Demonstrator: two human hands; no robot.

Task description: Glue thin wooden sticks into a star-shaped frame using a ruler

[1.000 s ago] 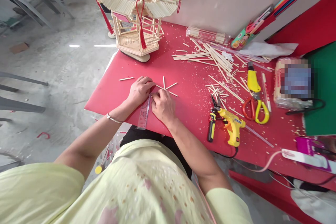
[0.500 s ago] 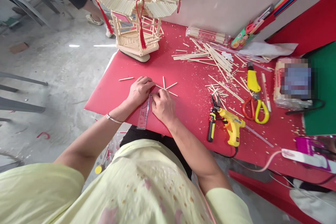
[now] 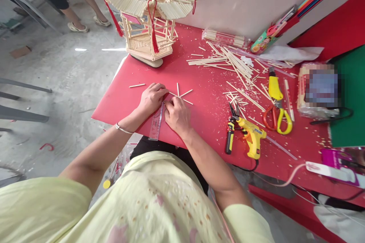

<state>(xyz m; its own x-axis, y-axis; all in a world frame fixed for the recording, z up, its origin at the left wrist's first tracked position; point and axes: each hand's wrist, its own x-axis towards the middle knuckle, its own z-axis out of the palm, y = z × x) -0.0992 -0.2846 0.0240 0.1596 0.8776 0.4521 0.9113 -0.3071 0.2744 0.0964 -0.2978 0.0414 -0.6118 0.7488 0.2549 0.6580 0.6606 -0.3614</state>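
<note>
A small star of thin wooden sticks (image 3: 186, 93) lies flat on the red table. My left hand (image 3: 152, 99), closed with bent fingers, holds the end of the star's left arm. Close beside it, my right hand (image 3: 178, 115) has its fingers curled over the star's near side, and they cover that part. A clear ruler (image 3: 155, 125) lies between my wrists; its far end reaches my fingertips and its near end touches the table edge. To the left of my left hand is one loose short stick (image 3: 137, 85).
A stick-built pagoda (image 3: 151, 45) with red tassels stands at the back left. Right of my hands lie loose sticks (image 3: 236, 62), pliers (image 3: 229, 133), a yellow glue gun (image 3: 252, 136) and cutters (image 3: 277, 106). Another person's legs (image 3: 72, 11) are beyond the table.
My hands, the star and the ruler have not visibly moved. The other person's legs at the upper left show more fully now, with both shoes in view.
</note>
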